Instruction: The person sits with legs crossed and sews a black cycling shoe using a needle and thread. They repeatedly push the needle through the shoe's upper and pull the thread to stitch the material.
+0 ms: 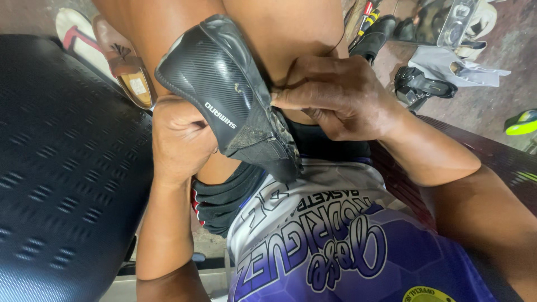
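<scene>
On the lap, both hands grip a black shoe.

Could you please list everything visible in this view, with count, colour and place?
cycling shoe: one, black, centre, propped against the knees
metal bench: one, black, perforated, left
flip-flop: one, white with red strap, floor top left
loafer: one, tan, floor beside the flip-flop
screwdrivers: a few, red and yellow handles, top centre
black sandal: one, floor top right
grey cloth: one, top right
jersey: one, purple and white, bottom
left hand: gripping the shoe from beneath
right hand: pinching the shoe's edge
</scene>
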